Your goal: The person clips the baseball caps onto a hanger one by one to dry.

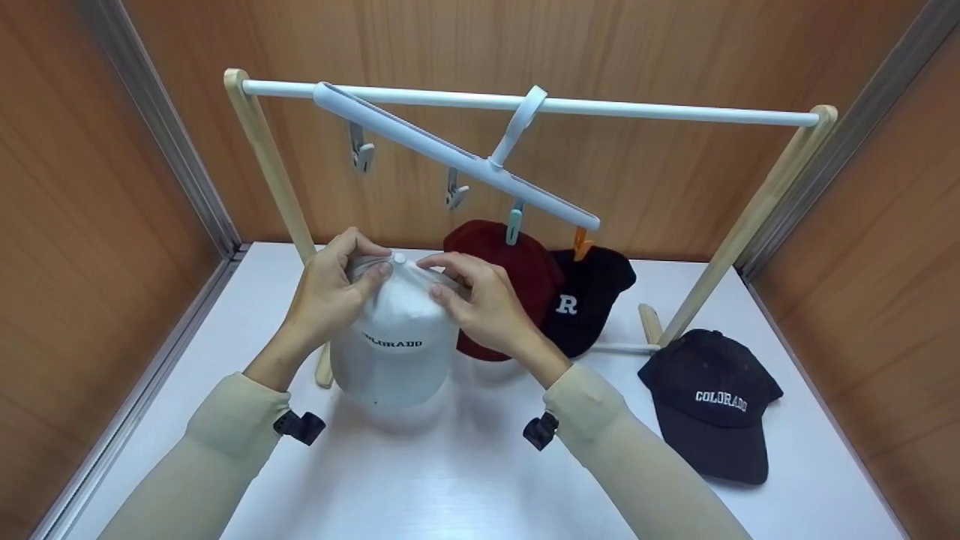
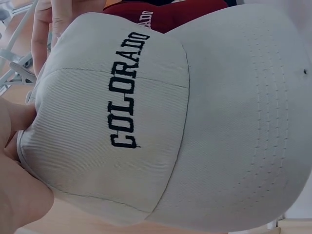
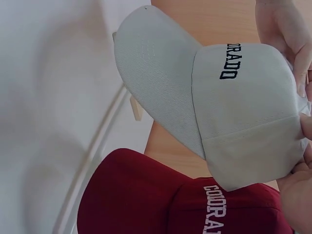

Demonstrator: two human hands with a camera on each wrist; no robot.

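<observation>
Both hands hold a white baseball cap (image 1: 394, 315) by the top of its crown, brim hanging down, dark COLORADO lettering facing the head camera. My left hand (image 1: 334, 289) pinches the crown fabric left of the top button. On the other side, my right hand (image 1: 480, 300) pinches the fabric between thumb and fingers. In the left wrist view the cap (image 2: 131, 107) fills most of the picture. Above it, two grey clips (image 1: 363, 156) dangle from a white hanger (image 1: 450, 154). A teal clip (image 1: 514, 225) grips a red cap (image 1: 495, 292), and an orange clip (image 1: 582, 244) grips a black cap (image 1: 592, 300) marked R.
The hanger hooks over a white rail (image 1: 637, 111) between wooden rack legs (image 1: 742, 232) and slants down to the right. A dark navy COLORADO cap (image 1: 712, 405) lies on the white table (image 1: 465, 480) at right. Wood-grain panels (image 1: 675, 45) enclose the back and sides.
</observation>
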